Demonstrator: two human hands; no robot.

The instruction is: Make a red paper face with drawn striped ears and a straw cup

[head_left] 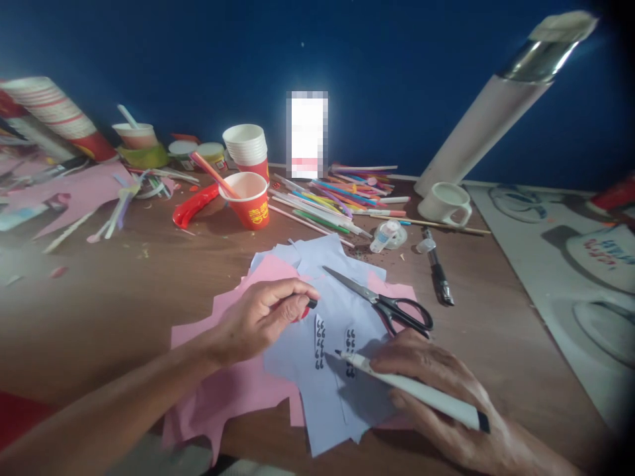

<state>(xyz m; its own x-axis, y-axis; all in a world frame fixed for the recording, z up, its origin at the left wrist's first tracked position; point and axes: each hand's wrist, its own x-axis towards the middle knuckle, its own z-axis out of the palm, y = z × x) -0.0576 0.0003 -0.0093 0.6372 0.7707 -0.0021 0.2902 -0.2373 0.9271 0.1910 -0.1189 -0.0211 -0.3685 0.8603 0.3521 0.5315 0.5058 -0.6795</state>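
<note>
In my right hand (441, 390) is a white marker (426, 396), its black tip uncovered and pointing left, close above the paper. My left hand (268, 314) pinches a small black marker cap (312, 303) between thumb and fingers. Something red (301, 313) shows just under those fingers, mostly hidden. Below both hands lie light blue paper pieces (322, 410) over pink paper (223, 410). Two narrow strips carry rows of black curled marks, one strip (320, 340) left of the marker tip, the other partly behind the marker. Black-handled scissors (381, 301) rest on the paper beyond my right hand.
Beyond the paper stand a red paper cup (248, 208), stacked cups (245, 145) and a pile of coloured sticks (342, 198). To the right are a white mug (445, 203), a black pen (439, 274) and a leaning white tube (486, 125). Pink scraps (74, 192) lie left.
</note>
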